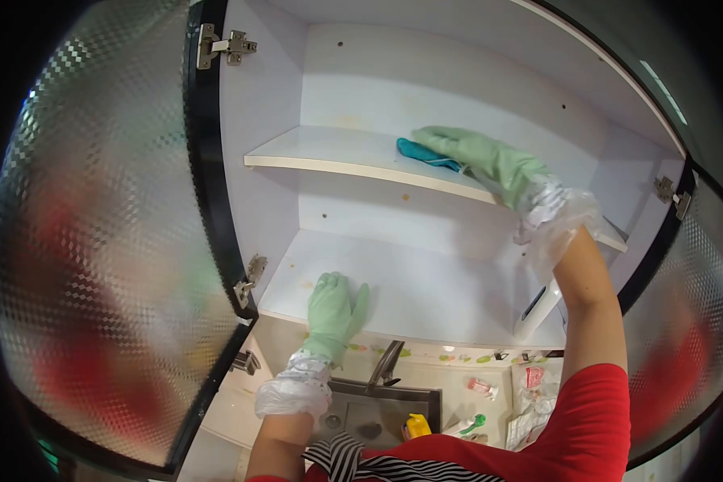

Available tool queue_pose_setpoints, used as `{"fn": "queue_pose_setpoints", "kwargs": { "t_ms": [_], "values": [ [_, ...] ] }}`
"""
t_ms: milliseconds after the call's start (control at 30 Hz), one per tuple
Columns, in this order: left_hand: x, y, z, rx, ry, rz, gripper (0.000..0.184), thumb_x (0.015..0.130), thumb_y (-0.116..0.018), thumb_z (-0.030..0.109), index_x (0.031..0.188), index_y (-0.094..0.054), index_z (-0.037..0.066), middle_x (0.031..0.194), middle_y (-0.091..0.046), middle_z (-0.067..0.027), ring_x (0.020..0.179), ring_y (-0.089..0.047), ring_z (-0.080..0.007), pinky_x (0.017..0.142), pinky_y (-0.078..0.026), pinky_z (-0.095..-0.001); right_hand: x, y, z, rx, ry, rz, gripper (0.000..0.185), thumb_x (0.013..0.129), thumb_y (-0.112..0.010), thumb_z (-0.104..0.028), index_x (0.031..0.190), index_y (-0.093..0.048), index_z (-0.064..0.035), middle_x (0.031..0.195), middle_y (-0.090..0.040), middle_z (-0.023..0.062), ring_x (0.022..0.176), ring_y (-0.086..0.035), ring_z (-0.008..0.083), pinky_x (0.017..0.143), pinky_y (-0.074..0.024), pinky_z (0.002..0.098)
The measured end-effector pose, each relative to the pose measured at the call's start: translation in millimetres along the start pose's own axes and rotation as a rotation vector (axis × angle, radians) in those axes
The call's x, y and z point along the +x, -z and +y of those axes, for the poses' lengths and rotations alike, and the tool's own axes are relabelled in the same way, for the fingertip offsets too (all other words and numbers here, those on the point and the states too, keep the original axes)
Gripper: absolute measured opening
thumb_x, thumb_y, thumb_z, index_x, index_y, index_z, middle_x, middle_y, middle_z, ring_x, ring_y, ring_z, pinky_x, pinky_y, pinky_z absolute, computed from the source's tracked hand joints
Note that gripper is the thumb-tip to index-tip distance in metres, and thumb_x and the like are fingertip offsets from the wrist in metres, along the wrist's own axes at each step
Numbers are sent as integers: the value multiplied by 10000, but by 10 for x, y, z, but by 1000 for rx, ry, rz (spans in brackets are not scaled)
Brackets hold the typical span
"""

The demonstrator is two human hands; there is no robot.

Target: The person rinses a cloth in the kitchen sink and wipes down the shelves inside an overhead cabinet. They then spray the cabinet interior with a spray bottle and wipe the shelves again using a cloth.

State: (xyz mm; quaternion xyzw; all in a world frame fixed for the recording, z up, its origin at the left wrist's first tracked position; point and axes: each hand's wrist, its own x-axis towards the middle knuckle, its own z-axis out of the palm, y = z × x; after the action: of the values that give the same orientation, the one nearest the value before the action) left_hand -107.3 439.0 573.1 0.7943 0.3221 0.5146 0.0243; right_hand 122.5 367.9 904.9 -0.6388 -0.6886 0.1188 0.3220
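Observation:
In the head view, my right hand [478,153], in a pale green rubber glove, is over the upper shelf [337,149] of a white wall cabinet. It holds a folded teal cloth [430,154] down against the shelf; the fingers partly cover the cloth. My left hand [333,309], gloved alike, rests at the front of the lower shelf [402,281], with its fingers stretched out and thumb apart. Nothing shows in it. Gathered clear plastic cuffs surround both wrists.
Textured glass doors stand open at left [108,241] and right [683,345]. A white cylindrical object [538,312] stands on the lower shelf at right. Below are a sink [345,418], a faucet [386,365], a yellow bottle [416,426] and a green-headed brush [472,423].

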Motion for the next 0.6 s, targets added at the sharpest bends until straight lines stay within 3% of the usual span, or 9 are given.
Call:
{"fn": "queue_pose_setpoints", "kwargs": {
  "t_ms": [67,200,400,500,600],
  "values": [
    [14,19,8,11,3,-19,320,976,-744,293,948,-684,-20,1021,-705,-222,1037,-670,-433,918,-556,-511,197,-134,-17,-264,54,-88,761,1068,-607,-644,1531,-641,-41,1590,-626,191,1485,-553,310,1260,-379,396],
    [3,2,5,67,-13,-9,322,973,-744,292,960,-696,-26,1027,-714,-213,1050,-679,-424,920,-561,-498,72,-243,-296,-209,-79,-165,759,1063,-623,-656,1552,-648,-77,1584,-650,138,1464,-576,302,1264,-376,377],
    [1,-20,-1,45,13,-32,335,979,-744,324,934,-666,1,1011,-689,-210,1059,-645,-429,936,-544,-515,-259,-147,89,-180,150,-22,721,1083,-572,-669,1476,-711,-82,1421,-754,153,1296,-683,301,1145,-475,404],
    [15,-4,11,48,42,-90,341,984,-739,329,949,-675,-4,1025,-695,-211,1067,-649,-422,944,-542,-511,-468,-207,62,-269,9,140,707,1089,-531,-666,1414,-740,-73,1330,-774,193,1247,-702,354,1100,-510,430],
    [7,-22,0,72,-27,13,293,957,-748,279,920,-675,-3,972,-693,-189,1002,-665,-403,892,-551,-501,-405,-514,-253,-461,-87,227,675,1103,-520,-610,1464,-708,-73,1391,-745,217,1247,-706,340,1109,-506,450]
  ]
}}
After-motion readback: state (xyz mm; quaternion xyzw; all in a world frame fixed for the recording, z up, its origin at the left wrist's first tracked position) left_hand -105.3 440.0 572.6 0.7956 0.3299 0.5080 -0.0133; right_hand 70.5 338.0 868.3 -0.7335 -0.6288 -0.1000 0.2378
